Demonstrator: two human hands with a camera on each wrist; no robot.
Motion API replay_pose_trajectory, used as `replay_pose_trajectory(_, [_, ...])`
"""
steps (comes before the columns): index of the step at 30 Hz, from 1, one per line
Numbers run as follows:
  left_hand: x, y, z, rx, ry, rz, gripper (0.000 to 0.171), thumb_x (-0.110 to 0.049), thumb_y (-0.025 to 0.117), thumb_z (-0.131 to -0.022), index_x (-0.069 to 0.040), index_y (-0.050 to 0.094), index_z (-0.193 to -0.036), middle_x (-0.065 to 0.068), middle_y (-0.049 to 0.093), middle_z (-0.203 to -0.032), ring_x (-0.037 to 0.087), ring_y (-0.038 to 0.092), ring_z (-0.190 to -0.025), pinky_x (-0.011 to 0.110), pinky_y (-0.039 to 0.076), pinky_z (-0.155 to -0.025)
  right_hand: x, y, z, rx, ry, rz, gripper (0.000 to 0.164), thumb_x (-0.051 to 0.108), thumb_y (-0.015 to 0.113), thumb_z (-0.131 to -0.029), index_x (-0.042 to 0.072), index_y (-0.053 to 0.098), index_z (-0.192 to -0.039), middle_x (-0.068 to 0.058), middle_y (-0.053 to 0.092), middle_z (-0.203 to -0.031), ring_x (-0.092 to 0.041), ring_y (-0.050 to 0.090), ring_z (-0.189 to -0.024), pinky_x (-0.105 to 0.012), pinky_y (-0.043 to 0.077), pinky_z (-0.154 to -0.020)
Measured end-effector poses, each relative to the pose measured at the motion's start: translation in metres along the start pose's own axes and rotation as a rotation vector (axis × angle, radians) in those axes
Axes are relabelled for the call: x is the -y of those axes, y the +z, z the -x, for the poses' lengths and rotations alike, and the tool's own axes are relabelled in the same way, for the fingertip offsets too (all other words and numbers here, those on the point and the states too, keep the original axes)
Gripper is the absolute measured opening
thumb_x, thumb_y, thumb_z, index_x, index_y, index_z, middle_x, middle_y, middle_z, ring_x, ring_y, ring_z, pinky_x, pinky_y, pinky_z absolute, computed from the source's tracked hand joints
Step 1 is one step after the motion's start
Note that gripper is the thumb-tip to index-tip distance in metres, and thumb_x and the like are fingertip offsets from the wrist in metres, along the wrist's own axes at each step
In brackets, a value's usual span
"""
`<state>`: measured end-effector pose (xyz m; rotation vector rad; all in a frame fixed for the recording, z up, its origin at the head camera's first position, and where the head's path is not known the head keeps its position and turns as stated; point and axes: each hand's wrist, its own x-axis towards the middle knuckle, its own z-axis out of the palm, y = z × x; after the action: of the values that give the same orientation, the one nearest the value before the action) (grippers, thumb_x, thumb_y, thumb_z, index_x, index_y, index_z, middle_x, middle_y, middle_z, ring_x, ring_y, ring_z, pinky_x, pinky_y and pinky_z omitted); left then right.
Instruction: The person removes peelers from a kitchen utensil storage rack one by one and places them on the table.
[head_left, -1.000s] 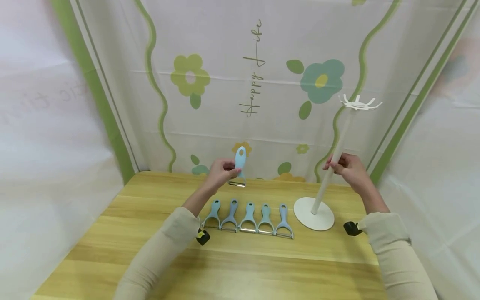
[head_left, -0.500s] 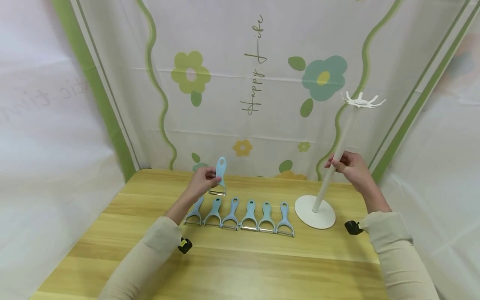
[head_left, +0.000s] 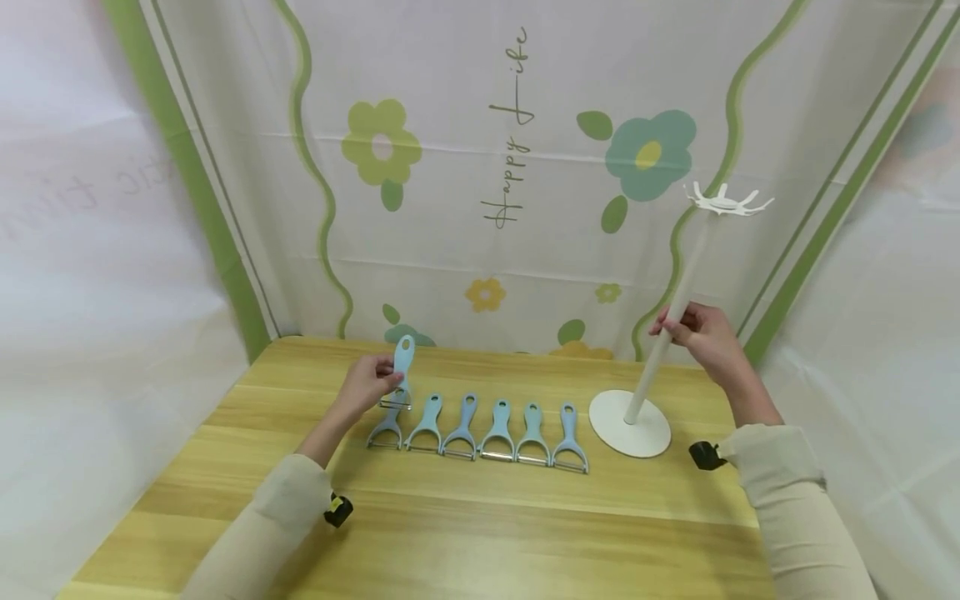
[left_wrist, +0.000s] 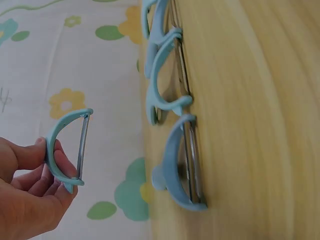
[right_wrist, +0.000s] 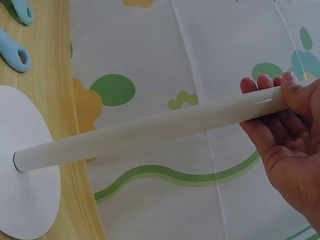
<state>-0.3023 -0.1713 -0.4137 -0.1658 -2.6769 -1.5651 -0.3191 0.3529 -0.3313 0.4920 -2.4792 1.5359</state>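
My left hand pinches a light blue Y-shaped peeler by its handle, blade end down, over the leftmost peeler of a row on the table. In the left wrist view the held peeler shows its curved fork and metal blade between thumb and fingers. Around the pole of a white stand curl the fingers and thumb of my right hand. Its round base is on the table, and a ring of upturned white hooks tops it, with nothing hanging there.
Several blue and green peelers lie side by side on the wooden table, handles toward the back, ending just left of the stand's base. A white flowered curtain hangs behind the table's back edge, with more white cloth on both sides.
My left hand has carried the peeler leftward and lower, from above the middle of the row to its left end. The right hand keeps its grip on the pole, and the stand stays in place.
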Motion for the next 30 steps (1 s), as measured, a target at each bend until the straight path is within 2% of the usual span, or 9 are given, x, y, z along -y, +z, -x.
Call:
replay_pose_trajectory(3, [0.007,-0.007,0.003,-0.004,-0.017,-0.019,0.023,0.001,0.061,-0.095,0.013,0.063,-0.114,0.025,0.069,-0.102,0.035,0.068,-0.094,0.035,0.06,-0.079,0.0,0.0,0.0,0.001,0.001,0.001,0.029,0.016,0.056,-0.102,-0.012,0.057,-0.11,0.012,0.072,-0.088,-0.001,0.068,-0.089,-0.013,0.055,-0.079])
replay_pose_trajectory(6, [0.015,-0.013,0.005,-0.006,-0.031,-0.052,0.026,0.001,0.061,-0.094,0.014,0.062,-0.117,0.025,0.07,-0.103,0.027,0.068,-0.09,0.03,0.059,-0.077,0.0,0.0,0.0,-0.002,0.003,-0.004,0.029,0.016,0.056,-0.102,-0.012,0.056,-0.111,0.012,0.072,-0.088,-0.001,0.068,-0.089,-0.013,0.055,-0.079])
replay_pose_trajectory(12, [0.028,-0.022,0.011,-0.018,-0.037,-0.145,0.022,0.001,0.061,-0.093,0.014,0.064,-0.11,0.019,0.069,-0.09,0.017,0.063,-0.076,0.022,0.053,-0.064,-0.001,0.0,0.0,-0.007,-0.006,-0.006,0.029,0.014,0.056,-0.102,-0.013,0.056,-0.111,0.013,0.072,-0.088,-0.001,0.069,-0.089,-0.013,0.055,-0.079])
replay_pose_trajectory(17, [0.04,-0.03,0.017,-0.016,-0.075,-0.18,0.014,0.002,0.06,-0.093,0.013,0.065,-0.101,0.009,0.06,-0.074,0.014,0.051,-0.065,0.021,0.043,-0.054,-0.003,0.001,0.0,-0.012,-0.016,-0.019,0.026,0.013,0.056,-0.102,-0.012,0.058,-0.109,0.012,0.073,-0.087,-0.001,0.069,-0.088,-0.013,0.056,-0.078])
replay_pose_trajectory(22, [0.051,-0.034,0.02,0.005,-0.101,-0.208,0.012,0.002,0.059,-0.092,0.012,0.065,-0.095,0.005,0.055,-0.07,0.014,0.048,-0.062,0.022,0.041,-0.053,-0.003,0.002,0.001,-0.017,-0.005,-0.016,0.026,0.013,0.056,-0.102,-0.012,0.058,-0.109,0.012,0.072,-0.087,-0.002,0.069,-0.088,-0.014,0.056,-0.078])
replay_pose_trajectory(25, [0.056,-0.035,0.02,0.025,-0.122,-0.22,0.009,0.002,0.059,-0.092,0.007,0.062,-0.085,0.001,0.05,-0.065,0.012,0.045,-0.06,0.021,0.039,-0.052,-0.002,0.002,0.001,-0.02,0.003,-0.006,0.028,0.014,0.055,-0.103,-0.013,0.057,-0.11,0.014,0.072,-0.087,-0.002,0.069,-0.089,-0.013,0.055,-0.079])
replay_pose_trajectory(30, [0.063,-0.037,0.018,0.071,-0.161,-0.229,0.03,-0.001,0.058,-0.093,-0.008,0.048,-0.066,-0.003,0.042,-0.057,0.01,0.039,-0.053,0.019,0.033,-0.049,-0.001,0.001,0.0,-0.023,0.009,-0.007,0.028,0.013,0.055,-0.103,-0.014,0.057,-0.112,0.012,0.072,-0.088,-0.001,0.069,-0.089,-0.013,0.055,-0.079])
